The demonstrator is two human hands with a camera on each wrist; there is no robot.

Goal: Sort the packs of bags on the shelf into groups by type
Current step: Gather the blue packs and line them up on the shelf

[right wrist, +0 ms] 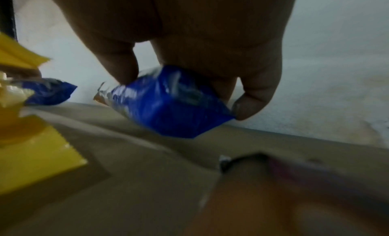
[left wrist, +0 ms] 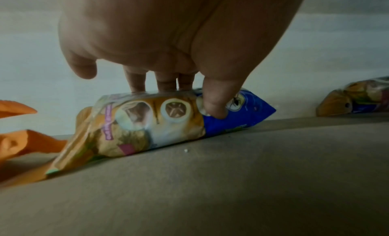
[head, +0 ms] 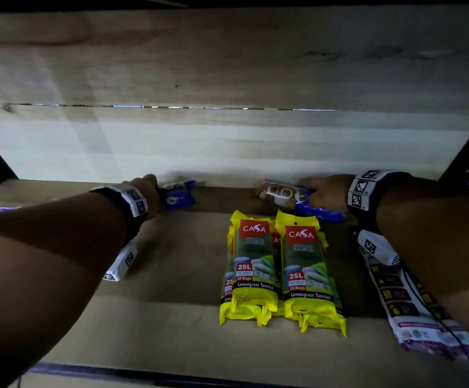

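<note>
Two packs of the same kind, blue at one end and orange with round windows at the other, sit near the shelf's back wall. My left hand (head: 149, 186) grips the left pack (head: 176, 195) where it lies on the board, fingers over its top (left wrist: 136, 85) and thumb on its front. That pack (left wrist: 147, 123) fills the left wrist view. My right hand (head: 325, 195) holds the right pack (head: 285, 195) by its blue end (right wrist: 172, 105), lifted off the board. Two stacks of yellow Casa garbage-bag packs (head: 255, 270) (head: 308, 278) lie in the middle.
A long white and purple pack (head: 404, 303) lies at the right under my right forearm. Orange packaging (left wrist: 25, 141) shows at the far left of the left wrist view. The wooden shelf board (head: 171, 275) has black frame posts at both ends and another board overhead.
</note>
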